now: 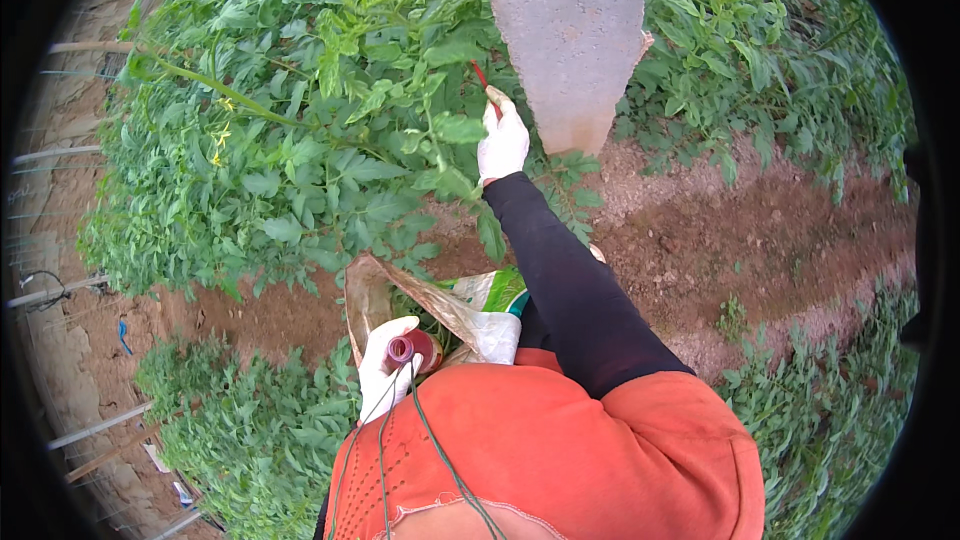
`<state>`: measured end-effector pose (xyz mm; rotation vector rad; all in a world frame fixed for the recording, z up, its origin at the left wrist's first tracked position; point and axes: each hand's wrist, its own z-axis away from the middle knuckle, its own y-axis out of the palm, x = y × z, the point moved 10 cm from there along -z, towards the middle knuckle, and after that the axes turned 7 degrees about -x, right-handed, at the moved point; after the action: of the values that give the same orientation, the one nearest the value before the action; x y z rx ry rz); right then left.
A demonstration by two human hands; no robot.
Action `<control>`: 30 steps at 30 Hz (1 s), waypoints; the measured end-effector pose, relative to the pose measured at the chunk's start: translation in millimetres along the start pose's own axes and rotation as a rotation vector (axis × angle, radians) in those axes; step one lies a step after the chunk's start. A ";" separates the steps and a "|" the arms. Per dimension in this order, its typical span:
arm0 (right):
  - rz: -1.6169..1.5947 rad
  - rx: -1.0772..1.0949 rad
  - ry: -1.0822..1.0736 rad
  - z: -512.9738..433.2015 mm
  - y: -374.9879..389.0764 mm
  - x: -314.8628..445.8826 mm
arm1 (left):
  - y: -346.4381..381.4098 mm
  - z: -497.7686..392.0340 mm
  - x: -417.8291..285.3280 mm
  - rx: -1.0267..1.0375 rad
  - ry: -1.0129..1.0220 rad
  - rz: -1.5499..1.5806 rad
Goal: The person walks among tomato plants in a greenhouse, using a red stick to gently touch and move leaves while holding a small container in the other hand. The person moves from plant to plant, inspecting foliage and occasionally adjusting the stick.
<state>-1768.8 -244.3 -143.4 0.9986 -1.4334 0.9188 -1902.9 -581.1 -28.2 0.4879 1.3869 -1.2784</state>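
My right hand (504, 141), in a white glove with stained fingertips, pinches a thin red stick-like tool (480, 75). Its far end reaches in among the leaves of a tomato plant (390, 105), and what it touches there is hidden. Close to my body, my left hand (381, 367), also gloved in white, is wrapped around a small bottle (424, 351) of reddish liquid. The bottle's mouth is uncapped and faces up. Beside it hangs an open plastic sack (431, 292) with a green and white print; some green plant matter shows inside.
A concrete pillar (574, 37) stands just right of my right hand. More tomato plants (750, 52) grow beyond it, with lower rows (247, 435) behind. Bare soil (697, 240) runs between rows. Thin dark cords (435, 435) hang over my chest. Poles (60, 154) line the left wall.
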 end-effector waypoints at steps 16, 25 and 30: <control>0.112 0.064 -0.079 10.0 -18.5 12.6 | -5.3 -7.6 15.4 -0.027 -0.029 0.034; -0.180 -0.043 0.145 -7.8 5.3 -24.6 | -3.2 -7.0 12.4 0.030 -0.014 0.014; -0.128 -0.049 0.114 -19.7 11.3 -29.8 | -3.6 -6.7 14.2 0.029 -0.008 0.013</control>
<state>-1771.7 -219.5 -171.4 0.9741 -1.2757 0.8303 -1912.9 -581.6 -40.7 0.5100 1.3578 -1.2908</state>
